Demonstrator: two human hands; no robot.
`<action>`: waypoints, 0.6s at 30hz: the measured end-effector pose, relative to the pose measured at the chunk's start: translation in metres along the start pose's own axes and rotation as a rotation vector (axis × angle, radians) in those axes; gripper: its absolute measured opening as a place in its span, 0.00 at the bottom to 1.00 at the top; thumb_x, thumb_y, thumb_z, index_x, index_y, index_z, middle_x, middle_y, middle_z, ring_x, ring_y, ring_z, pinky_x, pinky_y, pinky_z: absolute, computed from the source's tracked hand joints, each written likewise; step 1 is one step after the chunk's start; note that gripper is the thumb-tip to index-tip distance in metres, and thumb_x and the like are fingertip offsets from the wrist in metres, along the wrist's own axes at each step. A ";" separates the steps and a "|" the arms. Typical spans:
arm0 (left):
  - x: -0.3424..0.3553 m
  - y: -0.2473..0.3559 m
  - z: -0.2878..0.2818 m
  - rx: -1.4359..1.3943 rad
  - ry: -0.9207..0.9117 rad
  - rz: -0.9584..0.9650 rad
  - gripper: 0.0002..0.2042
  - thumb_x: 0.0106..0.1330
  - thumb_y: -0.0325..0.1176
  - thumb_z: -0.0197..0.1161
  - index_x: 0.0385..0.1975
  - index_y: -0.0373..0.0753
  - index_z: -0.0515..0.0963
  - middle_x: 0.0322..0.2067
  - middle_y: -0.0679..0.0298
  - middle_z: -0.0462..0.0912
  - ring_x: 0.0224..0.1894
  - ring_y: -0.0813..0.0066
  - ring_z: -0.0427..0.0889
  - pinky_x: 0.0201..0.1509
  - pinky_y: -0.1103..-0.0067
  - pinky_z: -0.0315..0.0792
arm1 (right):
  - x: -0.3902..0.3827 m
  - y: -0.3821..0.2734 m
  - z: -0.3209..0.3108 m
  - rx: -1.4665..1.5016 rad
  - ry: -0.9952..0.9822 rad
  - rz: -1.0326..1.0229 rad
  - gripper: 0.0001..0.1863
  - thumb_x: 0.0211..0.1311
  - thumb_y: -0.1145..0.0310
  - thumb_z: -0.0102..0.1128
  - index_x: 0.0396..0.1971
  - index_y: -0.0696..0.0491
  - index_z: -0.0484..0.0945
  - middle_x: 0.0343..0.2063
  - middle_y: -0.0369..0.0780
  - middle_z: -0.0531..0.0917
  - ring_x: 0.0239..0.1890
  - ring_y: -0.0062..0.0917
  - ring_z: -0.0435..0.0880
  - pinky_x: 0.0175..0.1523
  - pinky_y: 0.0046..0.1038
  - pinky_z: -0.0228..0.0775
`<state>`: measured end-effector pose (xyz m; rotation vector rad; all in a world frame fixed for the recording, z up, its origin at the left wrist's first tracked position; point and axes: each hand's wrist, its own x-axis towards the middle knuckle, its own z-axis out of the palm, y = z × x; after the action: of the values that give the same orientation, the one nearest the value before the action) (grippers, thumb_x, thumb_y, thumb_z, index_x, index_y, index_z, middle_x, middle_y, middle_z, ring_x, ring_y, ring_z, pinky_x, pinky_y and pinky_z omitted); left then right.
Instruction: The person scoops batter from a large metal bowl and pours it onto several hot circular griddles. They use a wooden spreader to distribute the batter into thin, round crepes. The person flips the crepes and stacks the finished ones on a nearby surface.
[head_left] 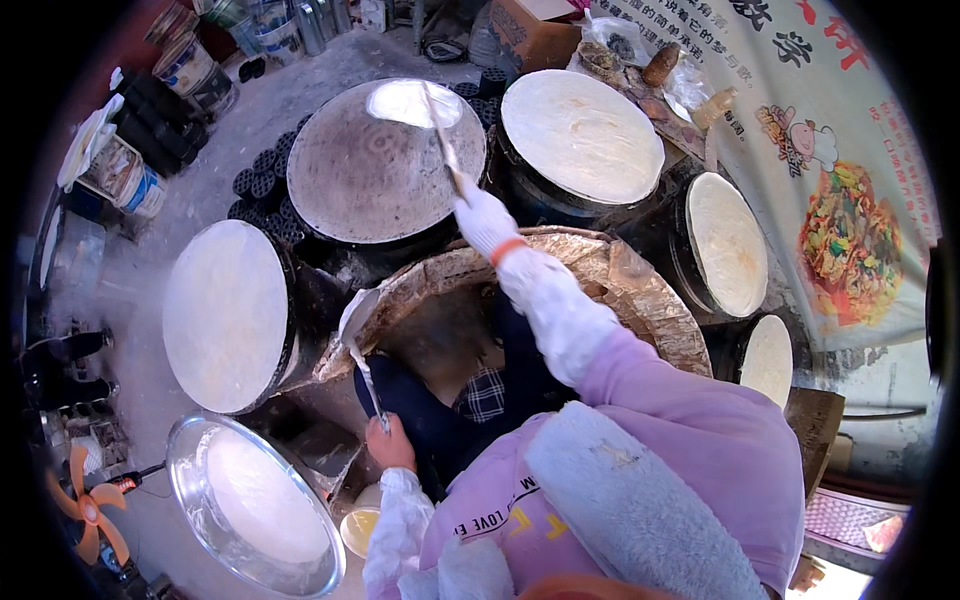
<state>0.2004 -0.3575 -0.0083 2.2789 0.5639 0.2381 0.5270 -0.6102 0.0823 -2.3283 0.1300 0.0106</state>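
Observation:
My right hand (pixel 485 222), in a white glove, grips a spreader stick (pixel 448 150) reaching across a griddle (pixel 355 180), over a patch of white batter (pixel 395 100) at its far side. Bare and low at centre, my left hand (pixel 390 440) is closed on a ladle (pixel 352 335), whose bowl end lies by the curved, crusted ledge (pixel 640 300). Round pale flatbreads cover griddles to the left (pixel 225 315), upper right (pixel 580 135) and right (pixel 725 245). A steel basin (pixel 250 500) of batter sits at lower left.
A smaller covered griddle (pixel 765 365) stands farther right, beside a banner (pixel 850 260). Coal briquettes (pixel 265 180) surround the middle griddle. Buckets (pixel 140 175), an orange fan (pixel 90 508) and a cardboard box (pixel 530 40) stand around the edges.

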 end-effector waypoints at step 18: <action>-0.024 -0.027 -0.007 0.054 0.040 -0.192 0.13 0.63 0.36 0.56 0.40 0.39 0.85 0.39 0.52 0.86 0.39 0.49 0.85 0.46 0.64 0.77 | 0.075 -0.067 0.061 0.056 -0.066 -0.097 0.20 0.65 0.61 0.48 0.52 0.57 0.75 0.41 0.59 0.82 0.47 0.55 0.80 0.54 0.49 0.71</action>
<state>0.1685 -0.3481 -0.0229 2.2573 0.8131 0.1764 0.6103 -0.5272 0.0855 -2.2732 -0.0154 0.0352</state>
